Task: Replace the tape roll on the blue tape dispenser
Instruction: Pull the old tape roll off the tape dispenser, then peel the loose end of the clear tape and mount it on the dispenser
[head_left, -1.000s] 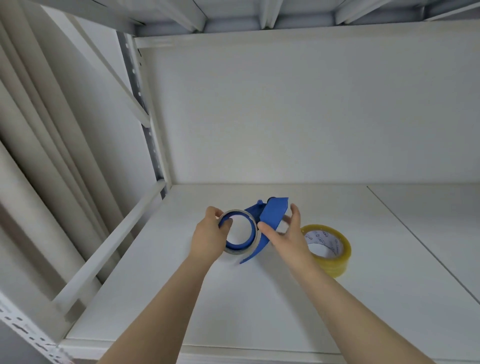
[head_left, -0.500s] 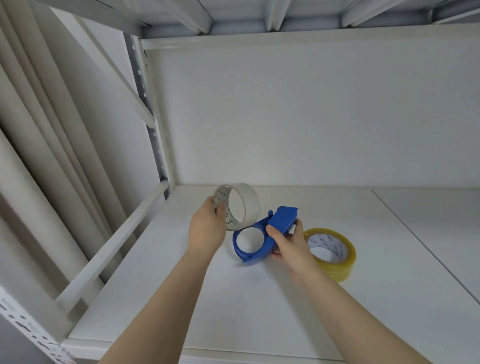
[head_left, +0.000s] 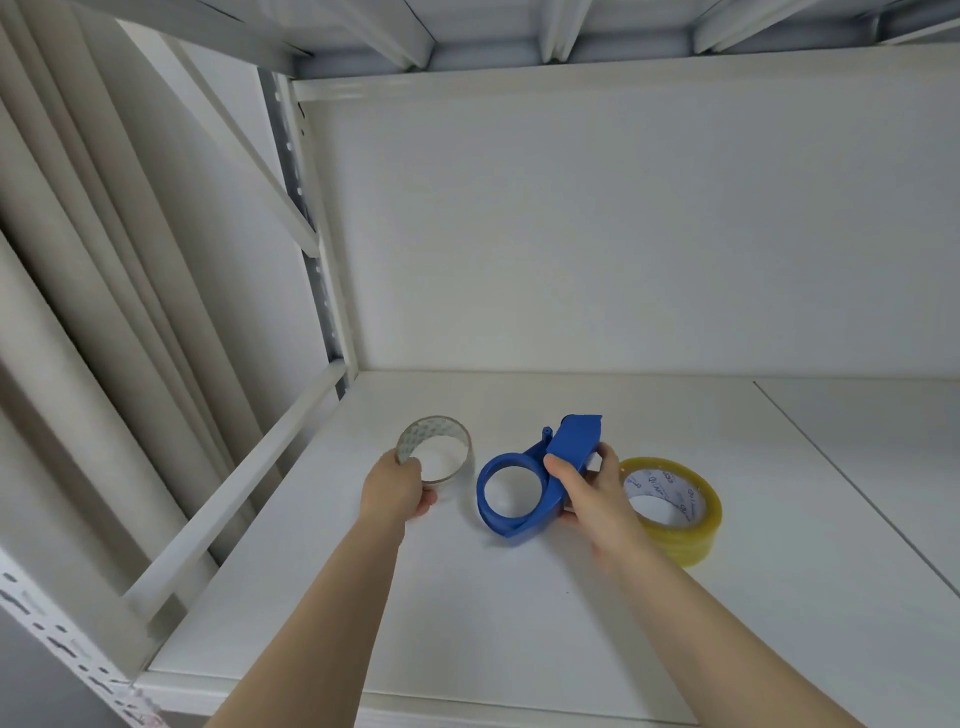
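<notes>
Head view, looking down onto a white shelf (head_left: 519, 613) inside a metal rack. The left hand (head_left: 397, 491) has its grip closed on the near rim of the used-up tape roll (head_left: 435, 451), a thin pale ring with little tape left on it. Half a second ago this ring was held raised and tilted above the shelf; now it is lower and farther left, down at the shelf surface, though whether its far edge touches the shelf cannot be told. A second ago the same ring sat around the hub of the dispenser, so it is now fully off and apart from it.

The right hand (head_left: 592, 493) has its grip clamped on the handle of the blue tape dispenser (head_left: 524, 486), thumb on top, fingers wrapped behind. The dispenser's round hub is bare, and the white shelf shows through it. It lies just right of the pale ring with a clear gap between them, in much the same place as half a second ago, its lower edge at or near the shelf.

The new yellow tape roll (head_left: 675, 506) lies flat on the shelf just beside the right hand, partly hidden by the wrist, unmoved across all three moments.
</notes>
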